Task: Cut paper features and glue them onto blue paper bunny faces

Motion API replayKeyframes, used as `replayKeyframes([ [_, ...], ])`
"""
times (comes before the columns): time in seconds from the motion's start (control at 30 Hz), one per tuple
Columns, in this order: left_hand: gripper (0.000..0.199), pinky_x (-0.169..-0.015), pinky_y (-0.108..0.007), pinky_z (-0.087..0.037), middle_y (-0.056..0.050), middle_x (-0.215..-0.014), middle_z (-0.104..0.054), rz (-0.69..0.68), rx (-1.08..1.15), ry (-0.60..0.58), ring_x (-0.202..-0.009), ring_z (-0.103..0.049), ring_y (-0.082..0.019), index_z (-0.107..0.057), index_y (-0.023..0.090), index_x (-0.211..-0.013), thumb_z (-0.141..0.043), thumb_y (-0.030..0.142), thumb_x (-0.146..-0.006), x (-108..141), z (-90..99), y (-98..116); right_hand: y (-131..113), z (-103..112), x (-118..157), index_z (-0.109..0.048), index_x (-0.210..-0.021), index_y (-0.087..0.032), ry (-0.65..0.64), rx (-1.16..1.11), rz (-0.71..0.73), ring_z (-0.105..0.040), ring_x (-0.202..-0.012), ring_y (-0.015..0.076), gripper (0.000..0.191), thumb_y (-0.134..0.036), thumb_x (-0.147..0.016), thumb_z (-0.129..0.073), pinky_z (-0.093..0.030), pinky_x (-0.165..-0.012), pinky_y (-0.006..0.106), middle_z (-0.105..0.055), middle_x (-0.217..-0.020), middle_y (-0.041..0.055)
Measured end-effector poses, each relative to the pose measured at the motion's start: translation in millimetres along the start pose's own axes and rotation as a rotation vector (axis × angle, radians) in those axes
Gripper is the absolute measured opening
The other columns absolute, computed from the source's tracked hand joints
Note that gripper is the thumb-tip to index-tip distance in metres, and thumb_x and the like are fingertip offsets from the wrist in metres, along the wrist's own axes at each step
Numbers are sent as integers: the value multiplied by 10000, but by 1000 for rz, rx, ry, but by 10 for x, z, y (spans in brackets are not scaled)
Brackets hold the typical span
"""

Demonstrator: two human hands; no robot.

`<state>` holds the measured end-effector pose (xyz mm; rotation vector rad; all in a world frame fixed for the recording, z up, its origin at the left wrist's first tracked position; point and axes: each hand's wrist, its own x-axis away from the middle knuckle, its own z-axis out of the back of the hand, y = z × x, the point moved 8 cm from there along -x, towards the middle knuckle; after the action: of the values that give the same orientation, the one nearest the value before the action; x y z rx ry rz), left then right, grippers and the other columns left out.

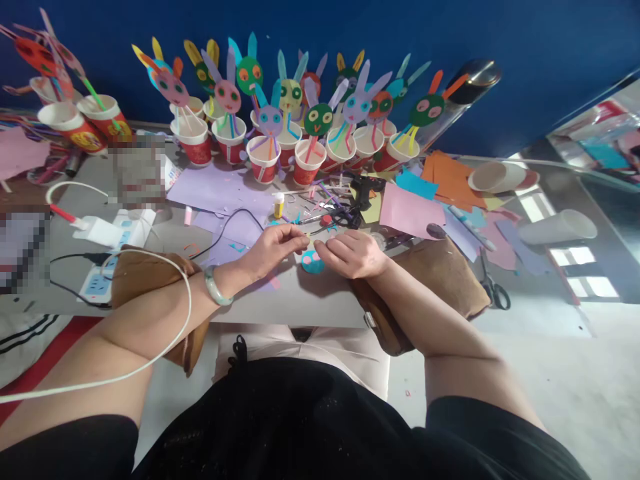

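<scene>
My left hand (277, 252), with a pale green bangle on its wrist, pinches a tiny pale-yellow bit at its fingertips, too small to name. Close by on the right, my right hand (354, 255) is closed with its fingers curled; whatever it may hold is hidden. Between and just below the two hands lies a blue paper disc (312, 263) bearing pink round pieces, partly covered by the right fingers. A small yellow-and-white glue bottle (279, 205) stands beyond my left hand. Black tools, including what looks like a glue gun (367, 190), lie beyond my right hand.
Red-and-white paper cups (263, 163) holding paper rabbit heads on straws line the back. Purple sheets (215, 190), pink paper (413, 212) and orange paper (453, 180) cover parts of the table. Scissors (495, 290) lie right; a power strip (100, 277) and white cable (187, 313) are left.
</scene>
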<state>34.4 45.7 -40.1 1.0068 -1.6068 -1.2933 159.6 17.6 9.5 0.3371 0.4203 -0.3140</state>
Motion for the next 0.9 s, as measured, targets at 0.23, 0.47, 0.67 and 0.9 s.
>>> replayKeyframes([
  [0.23, 321, -657, -257, -389, 22, -676, -591, 13, 20, -37, -656, -490, -100, -634, 154, -709, -798, 426, -752, -10, -32, -81, -77, 56, 81, -645, -1011, -200, 168, 99, 115, -501, -560, 118, 89, -180, -993, -560, -350, -529, 290, -552, -632, -27],
  [0.47, 281, -664, -259, -423, 8, -665, -645, 32, 34, 55, -648, -552, -107, -662, 157, -695, -804, 398, -723, -18, 17, -88, 234, -22, 155, -675, -1068, -181, 244, -311, -317, -579, -596, 120, 161, -193, -988, -536, -452, -596, 261, -686, -732, 15],
  [0.67, 220, -643, -247, -445, 10, -637, -648, 30, 44, 167, -629, -574, -104, -676, 160, -699, -807, 337, -692, -65, 44, -46, 420, -105, 222, -711, -946, -185, 251, -589, -630, -486, -510, 104, 188, -252, -956, -535, -421, -545, 247, -616, -620, -14],
  [0.9, 84, -532, -209, -426, 6, -693, -656, 230, 204, 268, -557, -577, -78, -644, 155, -769, -702, 214, -752, -167, 0, -103, 605, -269, 313, -705, -905, -166, 286, -965, -939, -473, -505, 93, 202, -306, -945, -565, -390, -514, 229, -570, -577, -37],
])
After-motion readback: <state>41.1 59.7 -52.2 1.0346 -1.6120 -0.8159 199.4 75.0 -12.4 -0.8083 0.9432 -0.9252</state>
